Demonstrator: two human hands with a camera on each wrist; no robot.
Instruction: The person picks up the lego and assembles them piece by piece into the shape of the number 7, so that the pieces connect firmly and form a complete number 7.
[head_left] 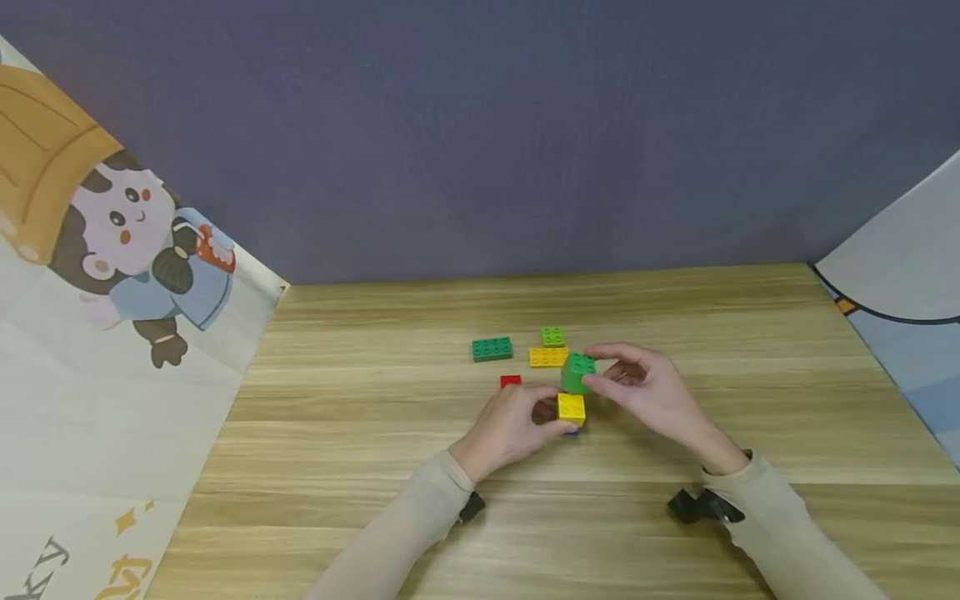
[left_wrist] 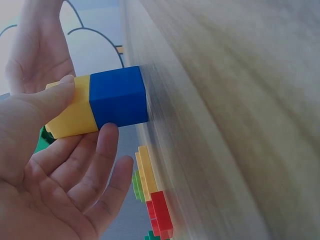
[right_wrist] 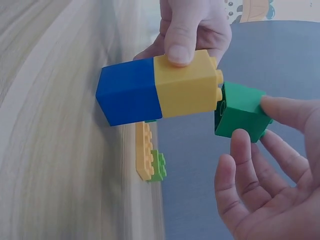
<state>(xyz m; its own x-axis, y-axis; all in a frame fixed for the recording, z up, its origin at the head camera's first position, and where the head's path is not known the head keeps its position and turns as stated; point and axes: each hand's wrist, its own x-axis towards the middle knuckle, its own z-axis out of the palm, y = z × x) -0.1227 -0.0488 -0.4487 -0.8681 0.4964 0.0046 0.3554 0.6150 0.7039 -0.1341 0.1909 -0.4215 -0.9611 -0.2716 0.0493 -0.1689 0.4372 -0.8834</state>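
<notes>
My left hand pinches a yellow block between thumb and fingers. That block sits on top of a blue block, making a small upright stack on the table. With thumb and fingertips my right hand holds a green block, tilted, its hollow underside facing the yellow block's studs. In the right wrist view the green block's lower edge is right at those studs. From the head, the blue block is mostly hidden under the yellow one.
Behind the hands lie a dark green brick, a light green brick and a flat yellow brick. A red brick is just beyond the left hand. The wooden table meets a dark blue backdrop at its far edge.
</notes>
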